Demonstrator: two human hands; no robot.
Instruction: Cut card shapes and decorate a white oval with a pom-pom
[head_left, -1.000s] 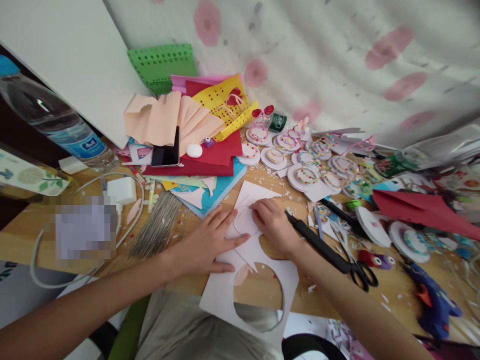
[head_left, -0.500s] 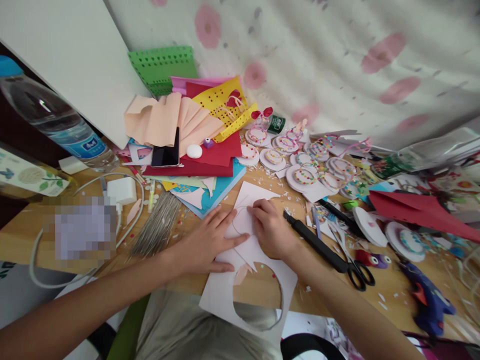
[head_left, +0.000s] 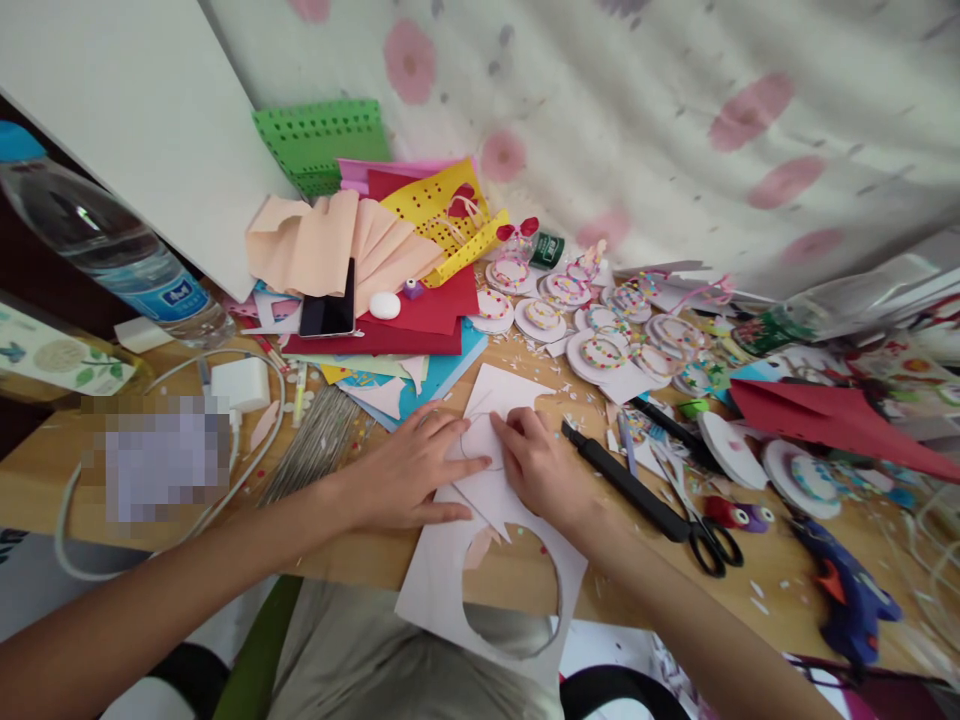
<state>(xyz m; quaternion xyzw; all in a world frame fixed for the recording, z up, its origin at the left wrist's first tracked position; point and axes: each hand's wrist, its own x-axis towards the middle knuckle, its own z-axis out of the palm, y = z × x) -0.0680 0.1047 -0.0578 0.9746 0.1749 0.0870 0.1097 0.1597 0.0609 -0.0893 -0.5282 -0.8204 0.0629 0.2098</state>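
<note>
Two hands: both rest on one white sheet on a cluttered wooden desk point(head_left: 45, 480).
Water bottle point(head_left: 105, 250): lies tilted at the far left, well apart from the fingers.
Cable and charger block point(head_left: 240, 383): left of the left hand, on the desk.
Bundle of thin wires point(head_left: 319, 445): just beside the left hand, on its outer side.
Left hand point(head_left: 401, 475): palm down, fingers point(head_left: 457, 462) spread and pressed flat on the white sheet; the index fingertip points toward the right hand.
White sheet point(head_left: 495, 400): lies under both hands; a faint curved pencil line shows between the fingertips, and a large round hole point(head_left: 514, 590) is cut out of it nearer the body.
Phone point(head_left: 328, 305): beyond the left fingers, on stacked coloured paper point(head_left: 420, 320).
Right hand point(head_left: 544, 470): knuckles up, fingers curled and pressed together at the curved line; whether they pinch a pencil cannot be told.
Scissors point(head_left: 645, 500): black, just beside the right hand on its outer side, blades shut.
Decorated paper discs point(head_left: 600, 350): beyond the right fingers, in a cluster.
Red card point(head_left: 825, 420): well to the right.
Blue glue gun point(head_left: 851, 600): far right, near the desk's front edge.
</note>
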